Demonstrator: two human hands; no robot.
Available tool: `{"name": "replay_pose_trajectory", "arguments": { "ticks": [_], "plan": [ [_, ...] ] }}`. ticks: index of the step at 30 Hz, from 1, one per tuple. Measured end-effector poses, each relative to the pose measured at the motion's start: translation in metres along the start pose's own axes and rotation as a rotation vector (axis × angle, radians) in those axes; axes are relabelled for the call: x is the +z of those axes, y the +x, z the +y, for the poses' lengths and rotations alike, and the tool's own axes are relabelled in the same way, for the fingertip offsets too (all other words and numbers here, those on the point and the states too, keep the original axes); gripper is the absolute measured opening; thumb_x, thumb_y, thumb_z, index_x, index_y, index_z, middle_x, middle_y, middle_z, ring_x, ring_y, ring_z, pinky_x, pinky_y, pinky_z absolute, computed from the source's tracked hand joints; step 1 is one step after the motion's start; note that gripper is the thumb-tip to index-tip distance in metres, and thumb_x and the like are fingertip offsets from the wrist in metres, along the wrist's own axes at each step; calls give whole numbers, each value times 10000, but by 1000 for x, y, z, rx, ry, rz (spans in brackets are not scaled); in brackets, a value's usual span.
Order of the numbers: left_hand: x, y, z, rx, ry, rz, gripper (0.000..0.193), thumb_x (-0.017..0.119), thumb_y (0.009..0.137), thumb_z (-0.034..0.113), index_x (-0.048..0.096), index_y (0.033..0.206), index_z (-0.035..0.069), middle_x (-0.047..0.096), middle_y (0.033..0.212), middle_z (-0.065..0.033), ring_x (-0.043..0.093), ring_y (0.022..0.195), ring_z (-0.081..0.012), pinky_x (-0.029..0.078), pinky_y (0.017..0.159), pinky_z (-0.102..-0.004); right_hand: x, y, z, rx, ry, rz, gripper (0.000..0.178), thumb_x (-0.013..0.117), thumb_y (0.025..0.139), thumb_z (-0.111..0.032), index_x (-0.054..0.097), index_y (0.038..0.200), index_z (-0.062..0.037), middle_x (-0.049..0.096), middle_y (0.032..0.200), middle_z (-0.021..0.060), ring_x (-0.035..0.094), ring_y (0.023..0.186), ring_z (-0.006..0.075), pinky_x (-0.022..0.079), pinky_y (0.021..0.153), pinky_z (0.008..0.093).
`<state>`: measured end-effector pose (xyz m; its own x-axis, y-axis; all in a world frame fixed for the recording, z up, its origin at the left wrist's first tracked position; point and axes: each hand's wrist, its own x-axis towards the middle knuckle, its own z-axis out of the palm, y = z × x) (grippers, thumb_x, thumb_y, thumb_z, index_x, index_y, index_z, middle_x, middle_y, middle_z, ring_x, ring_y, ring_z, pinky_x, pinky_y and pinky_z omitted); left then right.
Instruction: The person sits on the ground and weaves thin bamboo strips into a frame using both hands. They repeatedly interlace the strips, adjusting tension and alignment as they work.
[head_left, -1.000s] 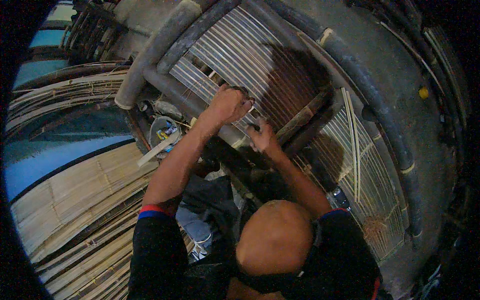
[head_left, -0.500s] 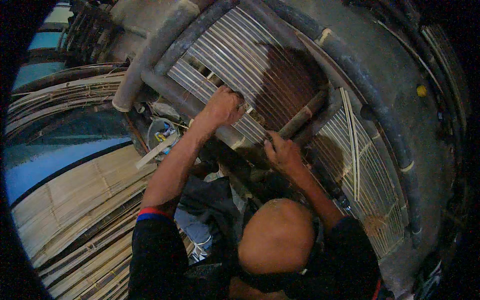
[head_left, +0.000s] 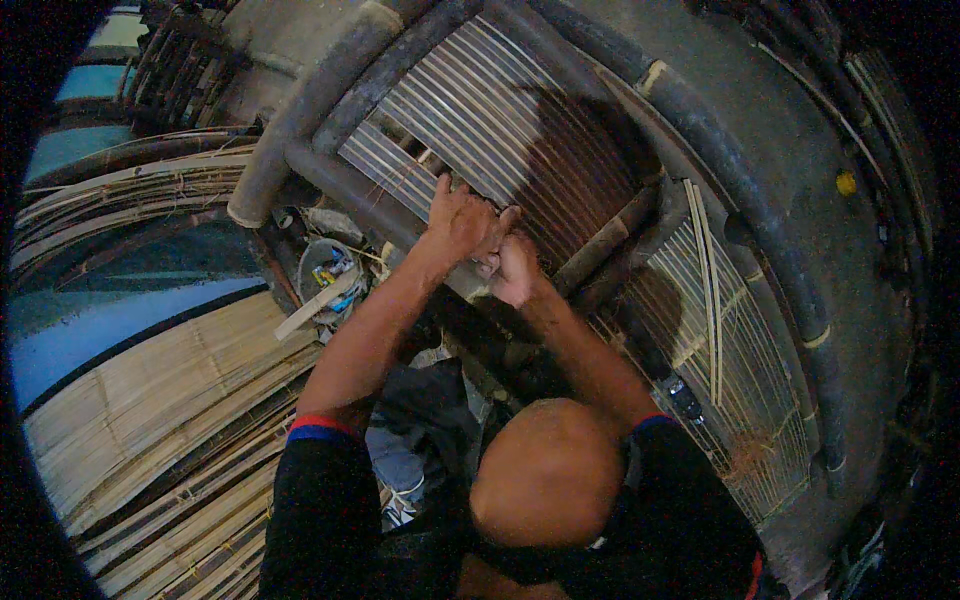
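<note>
Bare left hand [head_left: 463, 222] and bare right hand [head_left: 516, 272] meet over the pale slatted bamboo panel [head_left: 465, 105], upper centre.
Both curl together; what they pinch, if anything, is hidden. The dark round-pole frame [head_left: 347, 188] is cut off above; any lettering on small yellow-and-blue items [head_left: 326, 270], left of centre, is too small to read.

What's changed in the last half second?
The bare right hand has moved up and left to meet the bare left hand; whether either grips anything is hidden. The left hand stays over the pale-slatted panel in its dark bamboo frame, and two thin pale strips still lie at right.
</note>
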<state>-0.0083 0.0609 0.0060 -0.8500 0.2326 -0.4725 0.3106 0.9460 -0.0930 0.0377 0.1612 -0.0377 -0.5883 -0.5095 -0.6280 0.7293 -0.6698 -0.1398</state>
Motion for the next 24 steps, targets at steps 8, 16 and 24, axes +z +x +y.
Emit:
{"name": "replay_pose_trajectory", "arguments": {
  "ticks": [8, 16, 24],
  "plan": [
    [0, 6, 0, -10, -145, -16, 700, 255, 1013, 556, 788, 951, 107, 695, 1180, -147, 502, 1307, -327, 89, 1136, -658, -23, 29, 0, 118, 168, -18, 368, 446, 1016, -433, 538, 776, -170, 443, 566, -65, 399, 440, 101, 335, 448, 262],
    [11, 5, -21, 210, -80, 15, 435, 461, 967, 438, 723, 1104, 118, 693, 1127, -115, 581, 1190, -318, 181, 1120, -639, -83, 16, -8, -849, -1889, 66, 249, 547, 975, -331, 545, 1011, -84, 642, 716, 196, 659, 671, 369, 496, 568, 485],
    [27, -9, -26, 275, -76, 342, 281, 621, 885, 368, 741, 1014, 149, 710, 1040, -69, 614, 1120, -254, 229, 1136, -554, -48, -69, -56, -594, -1929, 78, 279, 572, 967, -316, 586, 966, -37, 641, 733, 228, 662, 687, 398, 498, 617, 497]
  ]
}}
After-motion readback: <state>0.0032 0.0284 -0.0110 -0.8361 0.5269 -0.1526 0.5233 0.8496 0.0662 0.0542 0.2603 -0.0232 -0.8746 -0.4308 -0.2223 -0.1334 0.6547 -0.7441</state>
